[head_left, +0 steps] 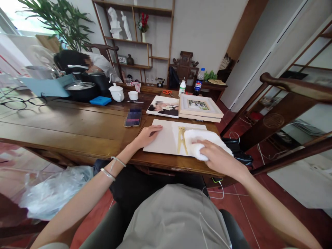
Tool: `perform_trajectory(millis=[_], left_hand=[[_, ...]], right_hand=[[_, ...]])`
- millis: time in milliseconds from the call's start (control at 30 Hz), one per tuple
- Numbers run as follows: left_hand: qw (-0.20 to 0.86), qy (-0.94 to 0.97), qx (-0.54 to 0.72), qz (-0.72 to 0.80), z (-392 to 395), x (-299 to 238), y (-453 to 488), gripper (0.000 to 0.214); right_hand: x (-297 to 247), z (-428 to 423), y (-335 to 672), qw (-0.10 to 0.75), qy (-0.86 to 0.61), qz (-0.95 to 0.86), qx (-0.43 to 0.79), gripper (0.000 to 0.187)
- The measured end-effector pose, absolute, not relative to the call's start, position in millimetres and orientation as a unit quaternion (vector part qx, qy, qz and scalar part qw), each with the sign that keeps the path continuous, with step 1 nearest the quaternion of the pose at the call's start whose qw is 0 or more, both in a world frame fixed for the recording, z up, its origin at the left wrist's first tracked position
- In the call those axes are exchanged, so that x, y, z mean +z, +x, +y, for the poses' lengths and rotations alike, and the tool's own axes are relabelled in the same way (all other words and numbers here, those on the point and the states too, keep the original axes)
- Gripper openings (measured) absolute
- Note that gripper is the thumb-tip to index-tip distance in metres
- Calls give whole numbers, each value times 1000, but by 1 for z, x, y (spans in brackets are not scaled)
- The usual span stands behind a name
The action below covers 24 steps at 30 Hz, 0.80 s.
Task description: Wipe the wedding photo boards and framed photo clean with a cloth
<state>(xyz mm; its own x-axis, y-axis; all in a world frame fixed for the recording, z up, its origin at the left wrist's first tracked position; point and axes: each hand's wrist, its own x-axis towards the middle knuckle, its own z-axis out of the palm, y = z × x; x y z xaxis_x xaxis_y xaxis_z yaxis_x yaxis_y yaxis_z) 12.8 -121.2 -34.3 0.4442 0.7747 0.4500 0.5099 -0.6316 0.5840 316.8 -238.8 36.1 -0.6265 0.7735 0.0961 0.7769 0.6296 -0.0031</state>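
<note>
A white flat board (168,136) lies at the near edge of the wooden table (77,128), with a gold stand piece (181,138) on its back. My left hand (147,135) rests flat on the board's left edge, fingers stretched out. My right hand (220,157) presses down on a white cloth (204,140) bunched over the board's right part, fingers curled on it.
Behind the board lie a photo print (164,106), a stack of white picture frames (199,108) and a phone (133,117). Farther back stand a Pepsi bottle (199,82), a glue bottle (182,88), scissors (168,92), a white pot (116,92) and black pans (80,89). Another person sits at far left.
</note>
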Motion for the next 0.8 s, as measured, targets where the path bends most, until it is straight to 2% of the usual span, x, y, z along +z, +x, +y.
perform_trajectory(millis=[100,200,367,500,800], left_hand=[[185,829,358,389,-122,-33,14,37],[186,828,357,392,-122,-33,14,37],[182,831,357,385,-121,-35,13,38],[178,833,359,381,-120,-36,13,38],[178,831,354,391,-121,-34,13,38]], right_hand=[[45,-261,316,35,-432,-901,8,34],[39,-244,319,49,-448,-893,7,30],[10,-162,327,103,-449,-886,-54,8],[0,-127,320,94,-494,-861,-73,16],[14,-243,271,76,-386,-919,-1,28]])
